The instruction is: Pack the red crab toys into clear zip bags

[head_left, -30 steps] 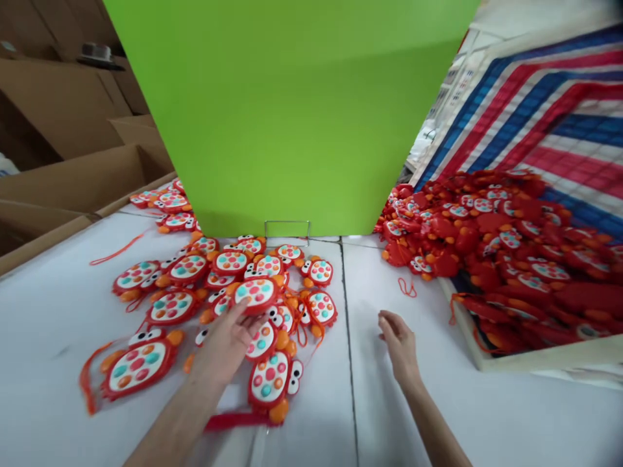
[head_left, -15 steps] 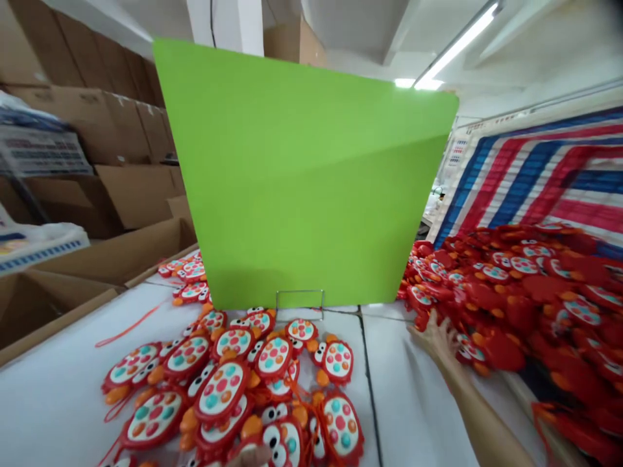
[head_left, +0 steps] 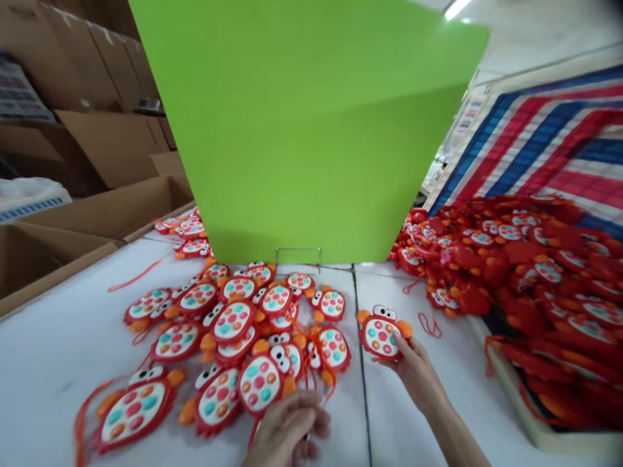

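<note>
Head view: right hand (head_left: 416,371), centre right, pinches a toy (head_left: 381,336), apparently for transfer; next move seemingly wants steadiness; left hand (head_left: 288,427), grip unclear.

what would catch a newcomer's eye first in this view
Probably the big, bright green panel standing across the middle of the white table. Next would come the heap of red toys on the right, in front of a red, white and blue striped sheet. Nearer the viewer, the right hand holds one goggle-eyed red toy, just right of a spread of similar toys.
</note>
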Available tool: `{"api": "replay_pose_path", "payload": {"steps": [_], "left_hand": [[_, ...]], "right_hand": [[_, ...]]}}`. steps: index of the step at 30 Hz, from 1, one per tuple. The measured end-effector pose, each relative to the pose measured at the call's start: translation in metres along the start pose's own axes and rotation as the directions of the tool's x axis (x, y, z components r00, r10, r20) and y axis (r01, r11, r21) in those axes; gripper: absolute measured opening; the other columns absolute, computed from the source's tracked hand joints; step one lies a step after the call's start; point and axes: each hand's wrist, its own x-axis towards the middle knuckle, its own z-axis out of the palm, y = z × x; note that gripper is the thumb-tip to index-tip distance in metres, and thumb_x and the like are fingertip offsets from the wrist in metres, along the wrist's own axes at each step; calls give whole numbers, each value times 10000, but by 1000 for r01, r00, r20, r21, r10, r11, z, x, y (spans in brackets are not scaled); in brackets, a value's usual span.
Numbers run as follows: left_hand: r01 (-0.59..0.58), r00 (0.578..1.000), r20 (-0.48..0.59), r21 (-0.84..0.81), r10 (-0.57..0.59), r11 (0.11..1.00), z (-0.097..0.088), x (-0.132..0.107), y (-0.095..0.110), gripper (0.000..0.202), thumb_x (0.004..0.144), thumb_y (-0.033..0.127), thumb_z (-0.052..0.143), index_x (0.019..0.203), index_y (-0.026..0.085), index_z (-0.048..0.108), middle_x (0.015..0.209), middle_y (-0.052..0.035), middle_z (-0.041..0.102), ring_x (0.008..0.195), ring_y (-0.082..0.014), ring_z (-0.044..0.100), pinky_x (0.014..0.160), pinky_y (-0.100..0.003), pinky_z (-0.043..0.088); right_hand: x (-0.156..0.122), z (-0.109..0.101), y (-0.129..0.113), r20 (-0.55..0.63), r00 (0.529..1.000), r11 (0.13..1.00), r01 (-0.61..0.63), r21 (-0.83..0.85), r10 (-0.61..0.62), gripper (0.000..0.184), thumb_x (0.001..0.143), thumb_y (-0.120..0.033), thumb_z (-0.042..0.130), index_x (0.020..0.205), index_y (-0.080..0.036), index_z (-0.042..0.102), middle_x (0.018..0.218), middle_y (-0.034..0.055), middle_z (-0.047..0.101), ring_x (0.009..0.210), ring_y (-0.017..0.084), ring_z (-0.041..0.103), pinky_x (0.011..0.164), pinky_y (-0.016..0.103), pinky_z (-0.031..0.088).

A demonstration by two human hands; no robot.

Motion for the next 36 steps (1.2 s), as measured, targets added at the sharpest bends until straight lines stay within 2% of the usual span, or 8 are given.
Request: {"api": "replay_pose_path", "payload": {"steps": [4,10,14,16,23,27,30,36], "left_hand": [[-27,999,19,54,26,998,10,-9,-17,506,738,399,636,1170,180,490,1107,-125,581,942,-231,587,693,-316,496],[-70,997,3,207,71,976,6,-29,-22,726,730,372,655,1335,183,300,1246,-147,495,1065,-262,530,759,-326,505],[-219,972,133,227,193,949,9,-44,-22,710,721,306,667,1325,203,307,1290,-117,468,1088,-246,520,871,-327,465],[-262,964,122,262,237,929,10,-48,-22,718,722,282,657,1331,194,288,1287,-118,471,1099,-245,510,896,-330,447],[-288,958,149,533,246,795,5,-52,-13,510,709,204,610,1193,170,453,1111,-83,587,970,-229,558,833,-311,454],[-207,974,47,593,223,778,3,-58,-15,482,728,289,609,1187,184,506,1160,-98,567,1106,-279,479,925,-340,387],[-170,977,-9,579,215,797,1,-58,-17,461,720,316,611,1160,192,552,1146,-103,579,1162,-304,427,969,-362,341],[-253,966,109,597,235,761,5,-58,-20,528,730,243,581,1245,193,478,1154,-110,572,1059,-276,508,900,-346,404]], "right_hand": [[-83,34,-5,226,961,883,-242,402,161,311,764,-402,617,972,-170,606,922,73,681,772,218,643,643,371,536],[-132,47,-1,219,960,886,-251,391,176,242,755,-331,655,932,-167,641,918,66,689,806,202,630,678,314,519],[-148,53,6,176,970,884,-228,409,168,261,749,-351,655,945,-180,636,957,71,685,850,225,628,704,330,516],[-155,57,6,176,969,888,-231,397,173,280,748,-368,651,960,-186,630,978,72,681,880,238,623,723,342,513],[-161,56,1,152,978,956,-175,237,142,445,694,-443,672,1048,-185,595,1035,84,663,920,259,607,725,343,513],[-156,54,0,234,963,968,-180,177,137,385,688,-407,687,984,-174,609,927,71,684,851,244,621,744,348,507],[-153,55,-5,214,973,987,-115,115,88,430,678,-392,697,1045,-197,590,1017,65,665,917,241,604,784,334,495],[-148,60,-10,335,940,995,-89,53,67,389,668,-355,711,988,-196,557,874,29,667,779,199,608,684,283,497]]}}
